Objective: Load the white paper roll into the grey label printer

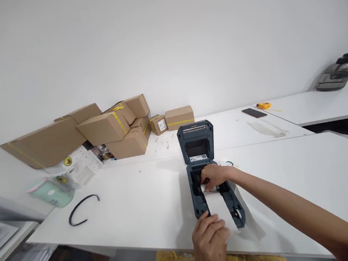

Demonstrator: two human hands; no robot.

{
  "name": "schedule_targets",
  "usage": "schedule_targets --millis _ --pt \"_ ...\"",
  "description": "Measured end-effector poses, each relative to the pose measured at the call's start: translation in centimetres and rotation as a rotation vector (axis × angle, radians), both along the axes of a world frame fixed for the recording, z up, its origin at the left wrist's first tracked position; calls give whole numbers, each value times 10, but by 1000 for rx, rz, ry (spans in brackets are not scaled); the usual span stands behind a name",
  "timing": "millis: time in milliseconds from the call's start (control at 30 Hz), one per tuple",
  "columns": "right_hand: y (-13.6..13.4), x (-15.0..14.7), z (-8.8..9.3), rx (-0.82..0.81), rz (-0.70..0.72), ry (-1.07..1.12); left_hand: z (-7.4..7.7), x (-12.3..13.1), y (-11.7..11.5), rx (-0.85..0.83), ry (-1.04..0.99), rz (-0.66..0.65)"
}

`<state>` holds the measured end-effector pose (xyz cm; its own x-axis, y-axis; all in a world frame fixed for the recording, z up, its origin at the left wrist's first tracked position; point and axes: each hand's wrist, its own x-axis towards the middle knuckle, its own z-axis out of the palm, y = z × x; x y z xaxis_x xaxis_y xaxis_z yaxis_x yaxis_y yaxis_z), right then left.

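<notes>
A dark blue-grey label printer [196, 200] stands on the white table with its lid [196, 143] raised. My right hand [213, 176] reaches into its open bay, fingers curled round a small white paper roll [207, 188] that they partly hide. From the roll a white paper strip [221, 210] runs out over the printer's front edge. There my left hand [211, 239] is closed on the strip's left side, its thumb out of sight. Beside the printer's right side lies a loose length of pale backing paper [251, 216].
Cardboard boxes [127, 143] are piled at the back left. Near them are a green tub [51, 192] and a black curved band [74, 213]. Back right hold a phone [254, 112], a yellow tape measure [263, 106] and a large bottle [335, 75]. A white round item [225, 163] lies behind my right wrist.
</notes>
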<state>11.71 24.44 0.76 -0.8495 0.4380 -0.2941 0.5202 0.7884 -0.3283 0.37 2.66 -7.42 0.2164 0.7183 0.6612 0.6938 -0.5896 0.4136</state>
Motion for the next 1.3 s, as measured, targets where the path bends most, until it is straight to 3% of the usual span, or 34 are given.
schedule_targets --millis 167,333,467,567,633,700,767,833,867,967,1133,1300 --pt "9 2 -7 -51 -37 68 1 8 -2 330 3 83" --pt "6 13 -1 -78 -45 227 -1 12 -1 382 7 150" --pt "-6 21 34 48 -134 521 -4 12 -2 374 -8 152" --pt "-4 24 75 407 -405 1051 -5 13 -3 370 -24 168" --pt "7 23 99 593 -553 1252 -5 14 -4 371 -20 171" --pt "21 21 114 521 -599 1206 -5 14 -4 366 -12 171" --pt "30 19 119 289 -600 1107 -7 13 -5 362 -3 175" --pt "28 19 115 139 -588 1077 -10 13 -5 371 7 180" --pt "22 20 110 139 -572 1099 -13 13 -5 378 12 181" --pt "-16 29 83 326 -447 1214 -23 13 -6 384 24 192" --pt "-99 56 15 579 -203 1194 -33 19 -10 371 -18 313" --pt "-151 73 -39 646 -204 1020 -34 29 -15 391 -52 428"
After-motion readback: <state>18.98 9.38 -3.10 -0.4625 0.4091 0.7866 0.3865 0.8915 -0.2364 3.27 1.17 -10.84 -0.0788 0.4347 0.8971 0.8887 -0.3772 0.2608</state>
